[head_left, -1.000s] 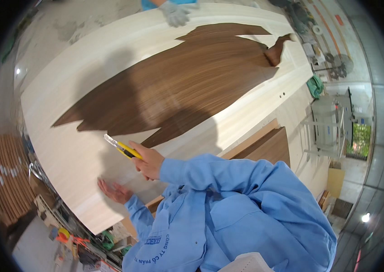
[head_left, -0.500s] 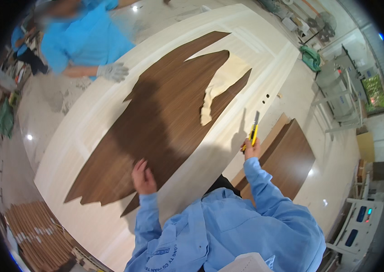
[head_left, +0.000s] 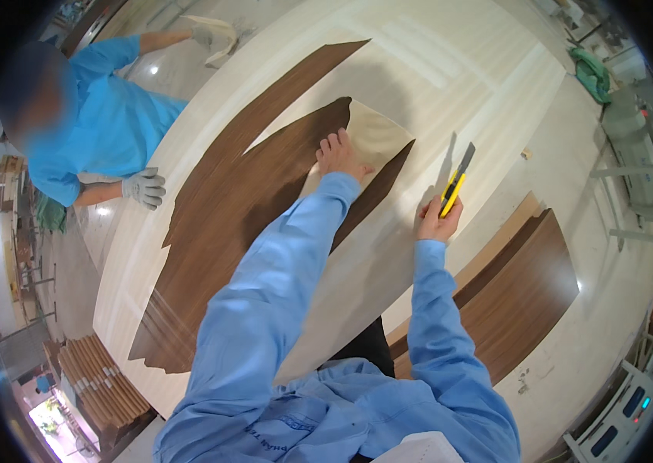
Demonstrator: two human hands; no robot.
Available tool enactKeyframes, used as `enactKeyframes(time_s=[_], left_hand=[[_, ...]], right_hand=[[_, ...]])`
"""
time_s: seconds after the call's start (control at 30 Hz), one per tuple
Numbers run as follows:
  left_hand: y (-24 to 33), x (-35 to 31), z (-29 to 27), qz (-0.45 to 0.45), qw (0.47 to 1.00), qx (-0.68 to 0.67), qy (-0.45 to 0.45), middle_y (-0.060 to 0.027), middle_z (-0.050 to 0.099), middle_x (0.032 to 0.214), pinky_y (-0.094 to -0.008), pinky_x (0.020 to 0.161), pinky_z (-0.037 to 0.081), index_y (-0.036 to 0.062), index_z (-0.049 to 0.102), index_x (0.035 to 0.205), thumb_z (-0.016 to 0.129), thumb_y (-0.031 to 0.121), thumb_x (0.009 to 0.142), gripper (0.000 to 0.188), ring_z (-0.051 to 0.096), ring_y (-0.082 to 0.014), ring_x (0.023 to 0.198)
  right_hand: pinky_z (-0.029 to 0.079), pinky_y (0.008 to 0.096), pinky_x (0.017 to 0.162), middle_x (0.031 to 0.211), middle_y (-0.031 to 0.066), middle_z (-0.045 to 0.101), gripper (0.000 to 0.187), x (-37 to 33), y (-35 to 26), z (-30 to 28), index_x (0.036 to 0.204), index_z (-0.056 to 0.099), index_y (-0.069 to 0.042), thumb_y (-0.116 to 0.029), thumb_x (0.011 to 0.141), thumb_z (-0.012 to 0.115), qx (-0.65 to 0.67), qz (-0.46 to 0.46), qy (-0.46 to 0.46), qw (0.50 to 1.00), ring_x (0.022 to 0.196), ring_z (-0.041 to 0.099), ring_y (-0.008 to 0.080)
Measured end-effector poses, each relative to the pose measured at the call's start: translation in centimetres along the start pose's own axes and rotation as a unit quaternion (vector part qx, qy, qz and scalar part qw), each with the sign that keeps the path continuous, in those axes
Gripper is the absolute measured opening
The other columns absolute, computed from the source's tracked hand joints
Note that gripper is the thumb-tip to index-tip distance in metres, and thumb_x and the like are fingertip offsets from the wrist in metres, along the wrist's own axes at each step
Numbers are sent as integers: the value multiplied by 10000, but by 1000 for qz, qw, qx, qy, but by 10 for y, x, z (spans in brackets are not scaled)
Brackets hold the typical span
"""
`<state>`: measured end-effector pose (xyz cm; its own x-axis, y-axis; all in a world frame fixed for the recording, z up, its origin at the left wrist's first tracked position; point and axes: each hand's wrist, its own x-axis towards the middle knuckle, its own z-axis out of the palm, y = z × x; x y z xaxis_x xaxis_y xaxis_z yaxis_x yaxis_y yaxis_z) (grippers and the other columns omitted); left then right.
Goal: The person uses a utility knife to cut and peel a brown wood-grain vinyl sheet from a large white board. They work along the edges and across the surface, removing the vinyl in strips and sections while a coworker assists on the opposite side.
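A torn sheet of dark brown wood-grain film [head_left: 211,255] lies on a pale panel [head_left: 419,85], its edges jagged. Part of it is folded over, so its cream backing [head_left: 380,131] shows near the far right end. My left hand [head_left: 340,154] reaches across the sheet and rests on that folded part, fingers spread. My right hand [head_left: 438,220], held over the panel's right side, grips a yellow and black utility knife [head_left: 455,185]. Its blade is out and points away from me.
Across the panel a co-worker in a blue shirt [head_left: 118,123] rests one gloved hand [head_left: 143,187] by its edge; the other holds a pale scrap [head_left: 222,38]. To my right are brown boards [head_left: 519,285]. Bundled brown strips [head_left: 99,378] lie at lower left; a white machine [head_left: 624,417] stands at lower right.
My left hand has moved far forward and right, from the sheet's near part onto the folded backing. The knife stays in my right hand. The co-worker's gloved hand has shifted nearer along the edge.
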<state>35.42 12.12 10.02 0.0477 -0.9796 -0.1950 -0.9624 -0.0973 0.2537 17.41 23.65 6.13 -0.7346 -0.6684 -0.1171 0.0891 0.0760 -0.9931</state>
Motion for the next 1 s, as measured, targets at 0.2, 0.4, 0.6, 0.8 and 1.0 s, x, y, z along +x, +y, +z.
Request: enactKeyframes(time_s=[0.2, 0.4, 0.6, 0.8, 1.0], left_hand=[[-10, 53, 5, 11, 993, -52, -103, -232, 690, 1118, -471, 924, 528, -22, 567, 1265, 786, 349, 815, 623, 656, -417, 1053], [-29, 81, -4, 192, 958, -101, -189, -237, 717, 1027, -434, 901, 540, -47, 670, 1171, 729, 312, 880, 467, 693, -372, 1010], [-7, 41, 4, -38, 895, -422, -142, -243, 698, 1152, -409, 934, 509, -55, 666, 1184, 719, 326, 877, 493, 669, -348, 1067], [-14, 8, 15, -65, 815, -550, -169, -152, 716, 1147, -371, 901, 515, -51, 652, 1220, 725, 220, 860, 456, 675, -247, 1011], [-31, 4, 15, 20, 871, -461, -167, -63, 719, 1017, -324, 835, 522, 20, 687, 1147, 681, 270, 962, 312, 653, -148, 902]], right_hand=[[480, 263, 506, 734, 36, 562, 326, -11, 0, 0, 1270, 490, -2, -120, 988, 603, -7, -36, -20, 999, 551, 548, 109], [474, 265, 484, 718, 37, 583, 338, -10, 4, 6, 1271, 499, -5, -174, 998, 604, -34, -54, 11, 998, 533, 559, 108], [487, 284, 472, 707, 48, 607, 339, -7, 10, 10, 1243, 513, 2, -222, 1006, 603, -101, -79, 56, 990, 520, 582, 119], [479, 284, 453, 698, 39, 588, 333, -6, 15, 11, 1230, 511, 7, -233, 1011, 586, -130, -103, 56, 985, 500, 575, 123], [486, 287, 446, 692, 50, 582, 236, 0, 17, 0, 1131, 526, -34, -249, 1039, 565, -33, -90, -8, 995, 499, 573, 133]])
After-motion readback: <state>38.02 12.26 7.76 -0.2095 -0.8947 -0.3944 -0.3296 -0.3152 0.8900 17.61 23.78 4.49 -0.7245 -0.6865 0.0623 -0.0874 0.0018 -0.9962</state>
